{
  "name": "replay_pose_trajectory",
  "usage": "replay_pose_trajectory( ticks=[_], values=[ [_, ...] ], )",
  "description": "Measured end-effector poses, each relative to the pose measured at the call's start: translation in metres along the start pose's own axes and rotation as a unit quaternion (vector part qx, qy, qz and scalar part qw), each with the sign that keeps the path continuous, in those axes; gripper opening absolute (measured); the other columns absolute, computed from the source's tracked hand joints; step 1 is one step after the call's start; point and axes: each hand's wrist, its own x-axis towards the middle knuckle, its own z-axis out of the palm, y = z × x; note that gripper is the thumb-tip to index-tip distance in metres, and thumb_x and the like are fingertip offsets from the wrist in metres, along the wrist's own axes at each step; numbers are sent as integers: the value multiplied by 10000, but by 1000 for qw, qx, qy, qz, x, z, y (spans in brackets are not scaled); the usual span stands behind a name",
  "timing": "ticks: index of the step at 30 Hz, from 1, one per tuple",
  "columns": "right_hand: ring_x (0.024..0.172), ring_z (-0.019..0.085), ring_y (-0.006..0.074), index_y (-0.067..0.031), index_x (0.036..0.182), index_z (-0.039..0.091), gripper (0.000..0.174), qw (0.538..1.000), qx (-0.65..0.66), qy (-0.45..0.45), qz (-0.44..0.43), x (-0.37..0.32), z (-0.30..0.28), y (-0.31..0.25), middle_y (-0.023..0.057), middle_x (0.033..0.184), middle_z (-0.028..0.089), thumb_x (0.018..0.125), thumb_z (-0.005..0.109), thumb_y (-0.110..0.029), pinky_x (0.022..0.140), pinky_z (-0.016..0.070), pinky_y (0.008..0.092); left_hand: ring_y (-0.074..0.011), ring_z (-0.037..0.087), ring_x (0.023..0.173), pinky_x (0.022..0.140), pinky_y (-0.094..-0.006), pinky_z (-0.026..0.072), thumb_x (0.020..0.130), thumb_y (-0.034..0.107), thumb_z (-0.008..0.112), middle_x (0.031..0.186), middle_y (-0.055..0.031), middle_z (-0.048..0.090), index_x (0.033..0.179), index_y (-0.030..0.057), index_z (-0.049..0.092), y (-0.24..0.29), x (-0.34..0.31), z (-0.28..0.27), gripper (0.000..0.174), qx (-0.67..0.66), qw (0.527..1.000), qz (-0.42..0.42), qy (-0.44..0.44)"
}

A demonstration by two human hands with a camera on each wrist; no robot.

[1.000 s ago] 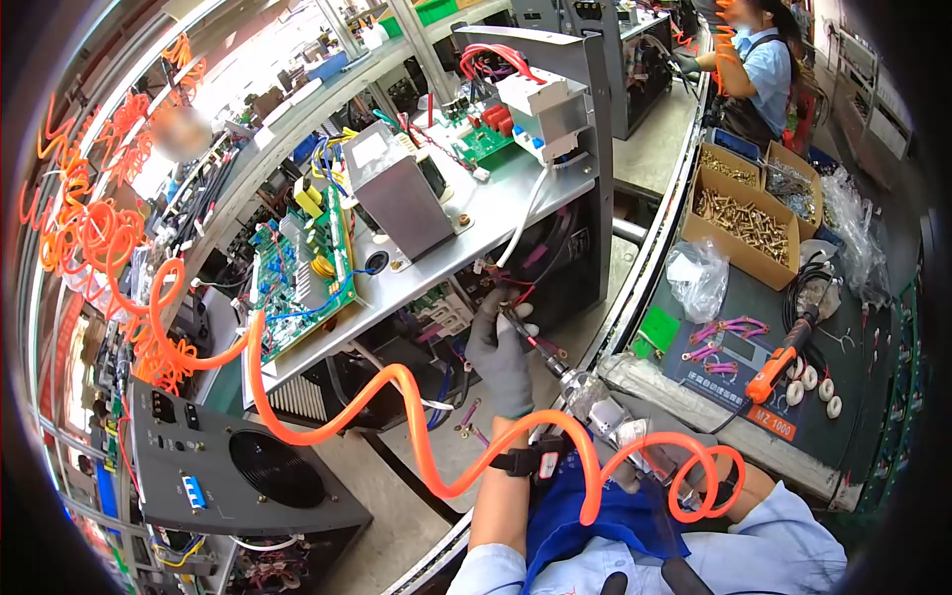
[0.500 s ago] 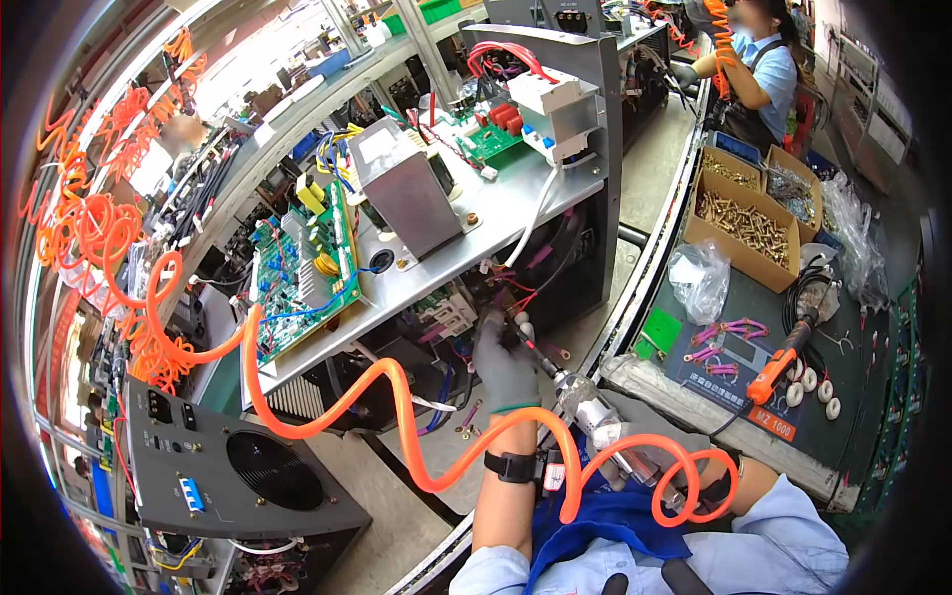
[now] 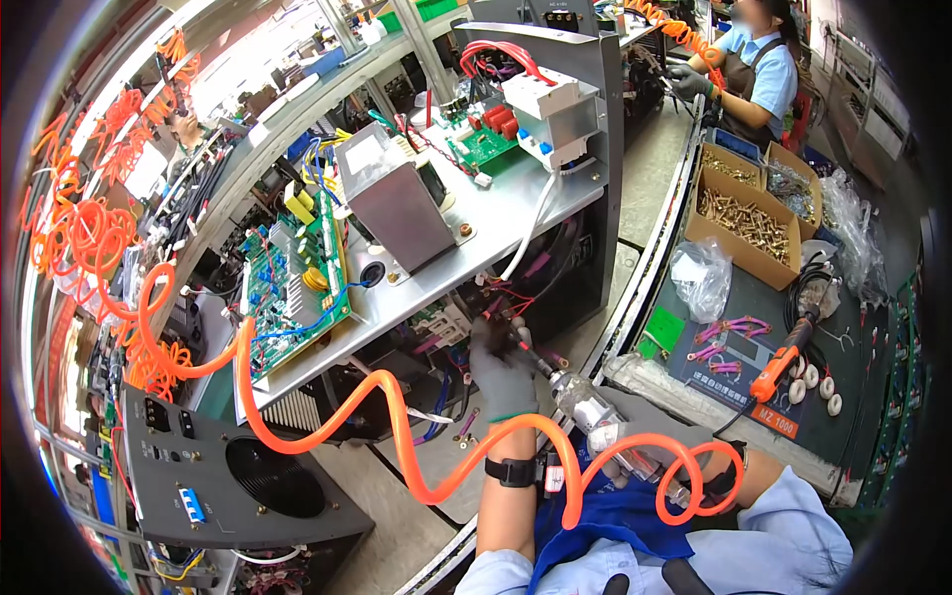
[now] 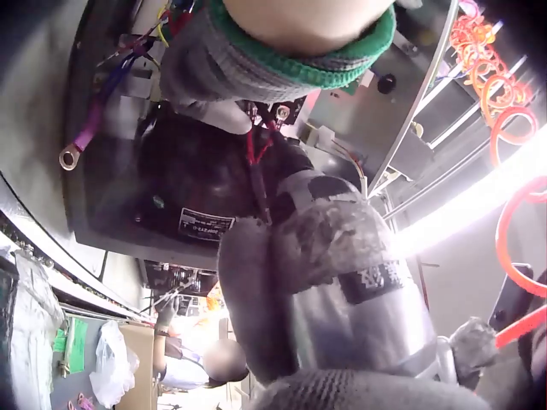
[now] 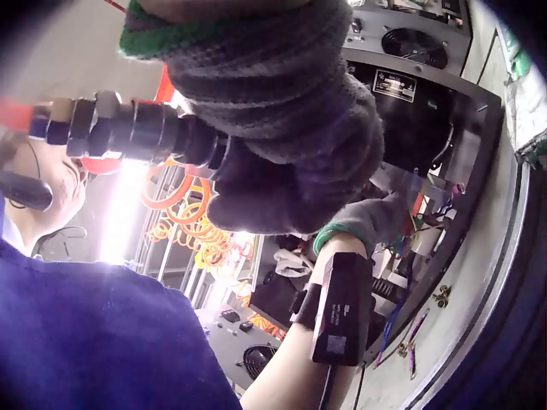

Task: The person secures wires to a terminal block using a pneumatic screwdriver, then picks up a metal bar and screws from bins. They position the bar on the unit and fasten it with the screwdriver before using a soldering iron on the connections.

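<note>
My left hand (image 3: pixel 503 382), in a grey glove, reaches under the metal shelf (image 3: pixel 446 263) of an open electrical cabinet, beside thin red wires (image 3: pixel 521 297). Its fingertips are dark and partly hidden there, so I cannot tell whether they pinch anything. My right hand (image 5: pixel 291 128), gloved too, grips a silver air screwdriver (image 3: pixel 587 402); in the left wrist view its fingers (image 4: pixel 248 290) wrap round the tool's body. The driver's tip points up and left, close beside the left fingers. An orange coiled hose (image 3: pixel 407 446) runs across in front of the left wrist.
On the shelf sit a transformer block (image 3: pixel 397 203) and a green circuit board (image 3: pixel 288 288). A second cabinet (image 3: pixel 228 466) stands lower left. At right, a bench holds a box of brass bolts (image 3: pixel 744 223), an orange-handled tool (image 3: pixel 778 367) and white rings. Another person (image 3: pixel 759 74) works farther back.
My left hand has moved slightly up and deeper beneath the shelf. The driver has shifted a little left with the right hand. The person behind has brought their hands together at the far cabinet.
</note>
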Motion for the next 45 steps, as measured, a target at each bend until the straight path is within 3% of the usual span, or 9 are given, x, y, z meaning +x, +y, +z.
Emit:
replay_pose_trajectory(
  ticks=[6, 12, 14, 18, 27, 30, 37, 41, 45],
  values=[
    [556, 613, 158, -45, 1312, 359, 591, 999, 23, -23, -5, 3, 0, 6, 123, 869, 590, 823, 644, -216, 448, 531, 301, -184, 588, 786, 634, -285, 516, 938, 339, 532, 902, -79, 577, 1022, 66, 540, 2, 6, -22, 285, 6, 1000, 15, 0],
    [558, 613, 164, -43, 1291, 369, 571, 999, 32, -40, -9, -1, 3, 8, 125, 863, 590, 820, 644, -213, 451, 531, 308, -163, 591, 706, 627, -271, 503, 960, 323, 502, 773, -15, 578, 1030, 71, 563, 9, -9, -13, 268, 285, 936, 204, -27],
    [558, 613, 166, -43, 1284, 372, 564, 998, 36, -45, -13, -2, 5, 10, 125, 861, 590, 820, 645, -212, 452, 532, 310, -135, 558, 638, 608, -260, 491, 949, 318, 522, 717, 16, 570, 1024, 53, 573, 15, -13, 3, 280, 168, 976, 141, 9],
    [559, 613, 169, -42, 1270, 379, 551, 998, 45, -50, -17, -4, 5, 13, 126, 857, 591, 818, 645, -210, 454, 532, 314, -109, 543, 665, 597, -254, 485, 930, 293, 543, 794, -1, 592, 1027, 43, 572, 18, -12, 2, 270, 194, 966, 167, -28],
    [561, 613, 177, -40, 1239, 394, 521, 995, 67, -69, -20, -9, 3, 15, 128, 848, 591, 814, 646, -206, 459, 532, 324, -97, 559, 754, 636, -229, 481, 837, 13, 580, 926, -65, 601, 1046, -10, 561, 7, -3, 3, 211, 318, 881, 343, -73],
    [562, 613, 180, -40, 1229, 399, 511, 992, 87, -82, -29, -10, -2, 16, 129, 845, 591, 813, 646, -205, 461, 532, 327, -94, 562, 672, 573, -221, 461, 820, 70, 676, 828, -60, 611, 982, 9, 565, -5, 4, 12, 206, 225, 902, 364, -54],
    [564, 612, 186, -38, 1205, 411, 488, 984, 140, -96, -54, -7, 4, 18, 130, 838, 591, 810, 647, -201, 464, 533, 335, -108, 569, 624, 508, -201, 455, 864, 89, 636, 793, -54, 620, 924, 27, 598, -11, 4, -4, 95, 218, 949, 225, -25],
    [518, 571, 164, -15, 1197, 401, 518, 991, 106, -11, -76, -2, 31, 19, 109, 798, 580, 782, 664, -182, 460, 482, 295, -135, 589, 685, 507, -224, 475, 902, 63, 536, 836, -61, 607, 977, 7, 591, -5, 9, -9, 109, 231, 956, 166, -68],
    [519, 570, 158, -23, 1193, 412, 535, 989, 116, 4, -86, 5, 40, 18, 81, 767, 555, 770, 669, -224, 462, 497, 295, -132, 589, 635, 481, -204, 453, 884, 82, 589, 819, -57, 622, 959, 15, 628, -7, 19, -9, 108, 201, 963, 156, -95]
  ],
)
